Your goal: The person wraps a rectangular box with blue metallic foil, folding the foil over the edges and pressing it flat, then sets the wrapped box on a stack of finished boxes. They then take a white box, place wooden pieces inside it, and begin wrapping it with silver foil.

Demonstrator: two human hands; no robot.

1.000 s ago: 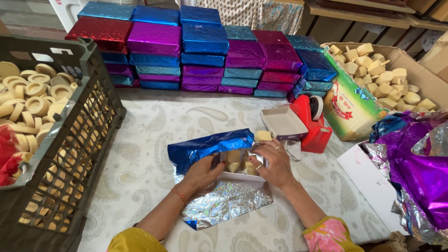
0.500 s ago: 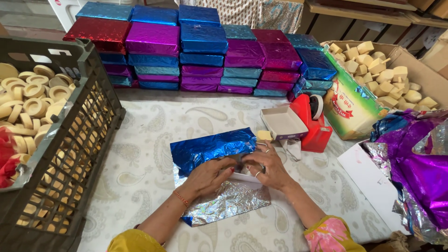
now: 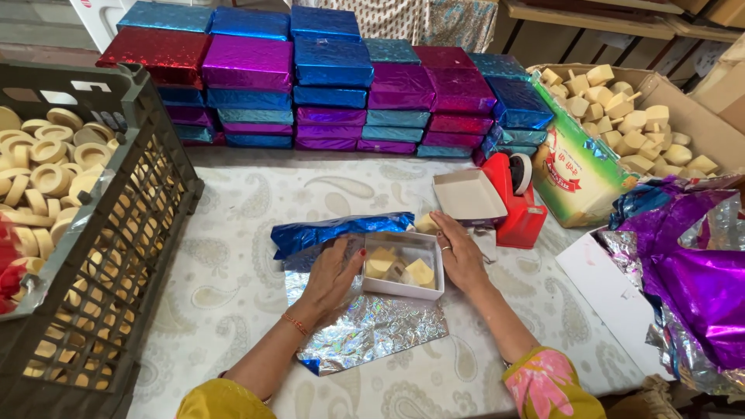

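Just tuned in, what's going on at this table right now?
A person is wrapping a small white box of pale yellow blocks. The box sits open on a sheet of blue foil, silver side up. The left hand and right hand steady its sides. Finished foil-wrapped boxes are stacked behind; a red tape dispenser stands nearby.

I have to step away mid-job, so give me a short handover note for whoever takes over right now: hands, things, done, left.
Left hand: open, flat against the left side of the small white box.
Right hand: open, resting on the box's right side.
The box sits uncovered on the blue foil sheet, silver side up, with pale soap pieces inside. The box lid lies by the red tape dispenser.
Done: box filled and placed on the foil; stacks of wrapped boxes stand behind.
Left: lid not on, foil not folded or taped.
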